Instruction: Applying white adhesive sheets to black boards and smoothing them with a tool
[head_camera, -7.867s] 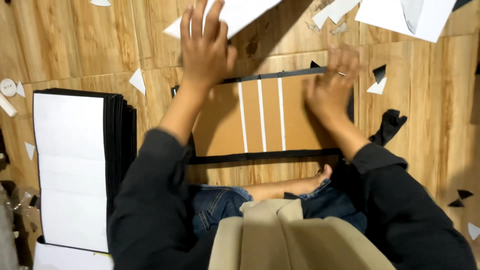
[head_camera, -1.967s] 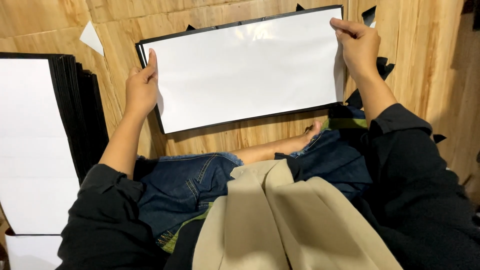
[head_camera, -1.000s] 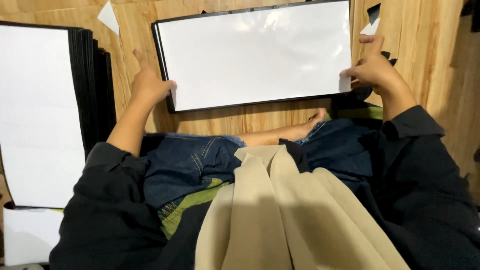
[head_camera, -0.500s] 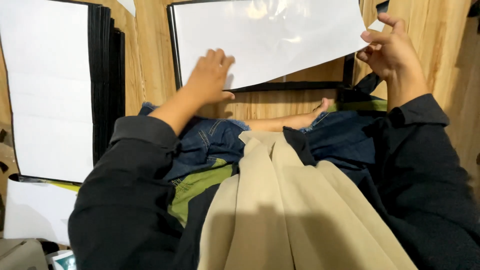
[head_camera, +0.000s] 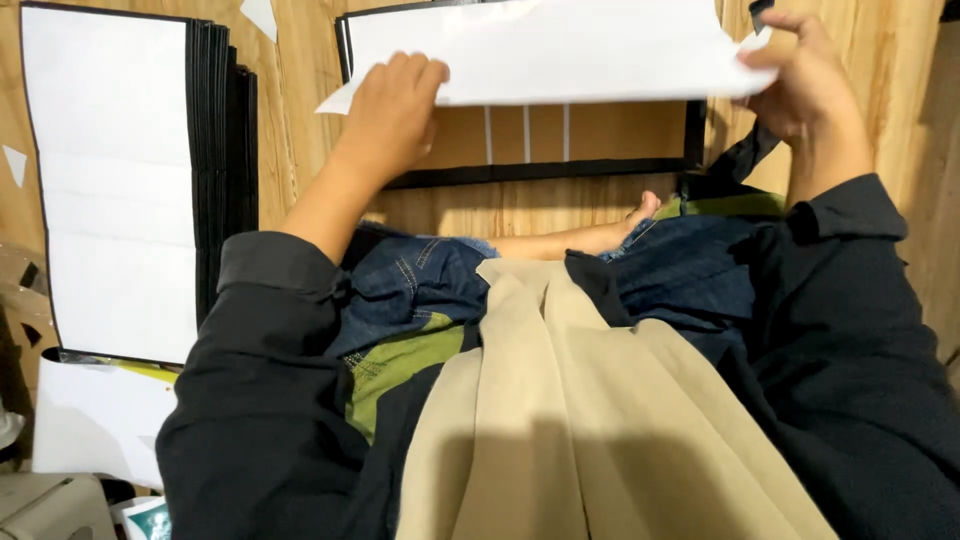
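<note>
Now both hands, left hand (head_camera: 390, 115) and right hand (head_camera: 805, 85), pinch the white sheet (head_camera: 560, 50) above the brown board (head_camera: 560, 135), and uneven pulling could tear it.

We wear a black long-sleeved top; its cuff on the left arm (head_camera: 270, 270) sits pushed up the forearm, the right cuff (head_camera: 850, 205) nearer the wrist. Blue jeans (head_camera: 420, 285) with pale stitching cover our legs. A beige cloth (head_camera: 580, 420) drapes down our front, and a green patch (head_camera: 400, 365) shows beside it.
</note>
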